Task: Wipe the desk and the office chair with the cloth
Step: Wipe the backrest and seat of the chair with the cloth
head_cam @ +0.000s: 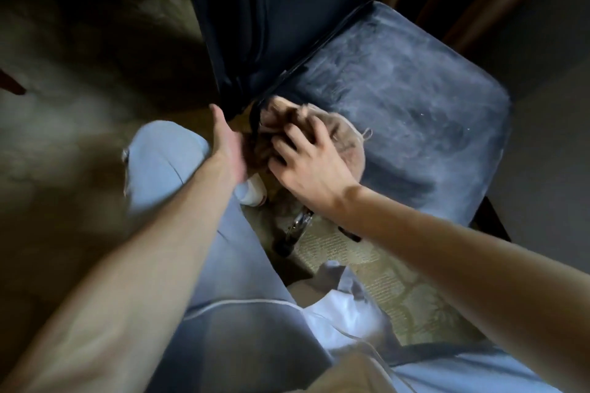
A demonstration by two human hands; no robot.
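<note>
The cloth (349,147) lies bunched on the corner of the office chair's seat (415,99) beside the dark backrest (271,25). The right hand (306,166) holds it with spread, bent fingers dug into the folds, probably to bear down on the dusty blue upholstery. The left hand (228,147) is wide, fingers straight and palm turned toward the cloth at the seat's edge, seemingly to steady the chair or catch the overhang, though I cannot tell whether it touches. Of the 2 surfaces to wipe, only the chair shows.
</note>
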